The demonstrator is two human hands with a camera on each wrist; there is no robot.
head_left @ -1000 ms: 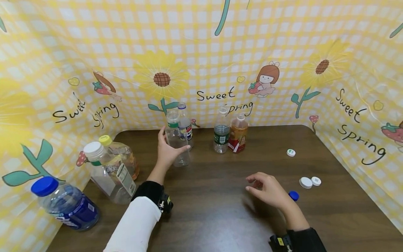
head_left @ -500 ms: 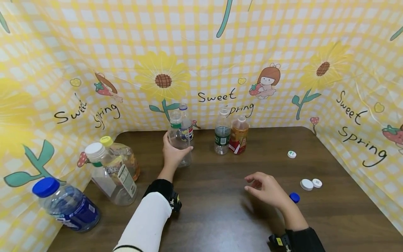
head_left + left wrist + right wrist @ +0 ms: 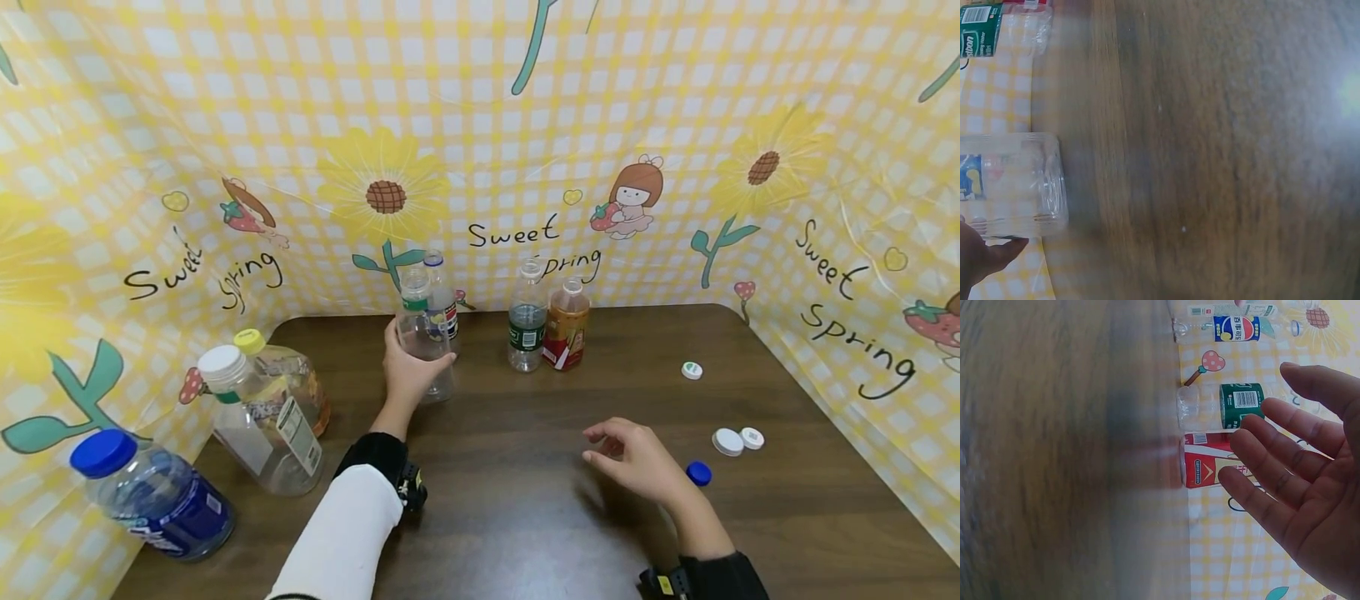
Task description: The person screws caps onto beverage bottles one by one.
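At the back left of the table, my left hand (image 3: pixel 408 371) grips a clear plastic bottle (image 3: pixel 422 333) with a green neck band and no cap. The bottle stands upright, and its base shows in the left wrist view. Close behind it is a slim Pepsi bottle (image 3: pixel 452 319), partly hidden by it. My right hand (image 3: pixel 636 458) hovers over the right middle of the table, fingers loosely bent and holding nothing. A blue cap (image 3: pixel 698 473) lies beside that hand. In the right wrist view the palm (image 3: pixel 1329 506) and spread fingers show in front of the bottles.
Uncapped green-label (image 3: pixel 527 329) and orange-red (image 3: pixel 567 329) bottles stand at the back centre. Large jugs with blue (image 3: pixel 103 453), white (image 3: pixel 221 363) and yellow (image 3: pixel 249 340) caps line the left. Several white caps (image 3: pixel 727 442) lie at right. Patterned cloth (image 3: pixel 480 150) walls the table.
My left forearm has swung a little to the right, and the gripped bottle has shifted slightly right with it. My right hand has stayed in place.
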